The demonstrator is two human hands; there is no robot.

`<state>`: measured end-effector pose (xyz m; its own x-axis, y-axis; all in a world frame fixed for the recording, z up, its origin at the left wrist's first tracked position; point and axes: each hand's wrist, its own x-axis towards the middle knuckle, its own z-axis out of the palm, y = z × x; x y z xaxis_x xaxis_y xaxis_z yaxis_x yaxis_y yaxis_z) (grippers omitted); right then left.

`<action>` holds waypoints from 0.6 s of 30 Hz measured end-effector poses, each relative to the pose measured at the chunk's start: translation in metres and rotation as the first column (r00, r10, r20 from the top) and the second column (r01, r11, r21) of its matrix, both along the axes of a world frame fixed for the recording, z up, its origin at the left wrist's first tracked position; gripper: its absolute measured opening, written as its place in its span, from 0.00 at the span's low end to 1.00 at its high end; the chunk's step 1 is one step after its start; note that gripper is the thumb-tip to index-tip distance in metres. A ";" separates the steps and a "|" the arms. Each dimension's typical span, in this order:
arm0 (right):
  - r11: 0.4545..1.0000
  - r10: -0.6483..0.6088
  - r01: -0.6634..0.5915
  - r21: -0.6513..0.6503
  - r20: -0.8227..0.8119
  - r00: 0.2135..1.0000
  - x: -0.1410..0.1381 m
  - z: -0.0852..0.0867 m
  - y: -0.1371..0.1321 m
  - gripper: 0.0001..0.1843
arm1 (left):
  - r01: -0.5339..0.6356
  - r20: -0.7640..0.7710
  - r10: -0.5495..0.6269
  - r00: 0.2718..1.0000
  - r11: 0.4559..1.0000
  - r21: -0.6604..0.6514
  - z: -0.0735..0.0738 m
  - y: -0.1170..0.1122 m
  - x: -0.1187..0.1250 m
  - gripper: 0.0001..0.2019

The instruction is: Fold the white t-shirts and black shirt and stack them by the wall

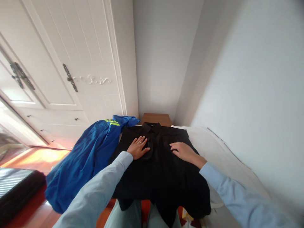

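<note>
A black collared shirt (161, 174) lies spread out in front of me, its collar at the far end and its lower edge hanging over the near side. My left hand (138, 148) rests flat on the shirt's left chest area, fingers spread, with a ring on one finger. On the right side of the shirt, my right hand (184, 152) touches the cloth with its fingers loosely bent and apart. Neither hand appears to grip the fabric. Beside the shirt on the left is a blue garment (87, 155) with yellow-green stripes.
A white-covered surface (213, 148) extends to the right, against the pale wall (261, 88). Behind the collar stands a brown wooden piece (158, 118). A white wardrobe (95, 47) rises at the left, and a dark case-like object (21, 186) sits on the floor.
</note>
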<state>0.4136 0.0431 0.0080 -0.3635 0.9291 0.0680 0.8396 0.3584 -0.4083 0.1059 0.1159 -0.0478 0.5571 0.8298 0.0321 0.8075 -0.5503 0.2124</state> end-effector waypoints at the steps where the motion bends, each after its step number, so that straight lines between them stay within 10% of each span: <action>1: 0.998 0.028 -0.023 0.053 -0.090 0.996 0.002 0.003 -0.004 0.13 | -0.004 -0.005 0.004 1.000 1.000 0.020 -0.003 0.000 0.000 0.38; 7: 0.920 0.242 -0.319 -0.229 -0.310 0.919 0.007 0.031 -0.024 0.26 | -0.008 -0.014 0.009 1.000 0.998 0.065 -0.010 -0.001 -0.003 0.38; 11: 0.985 0.084 -0.134 -0.106 -0.380 0.921 0.000 0.035 -0.019 0.30 | -0.010 -0.007 0.010 1.000 0.999 0.048 -0.001 -0.003 0.001 0.36; 18: 0.967 0.250 -0.235 0.098 -0.175 0.952 -0.058 -0.005 0.023 0.35 | 0.142 0.152 -0.161 0.975 0.981 0.130 0.022 -0.046 0.022 0.27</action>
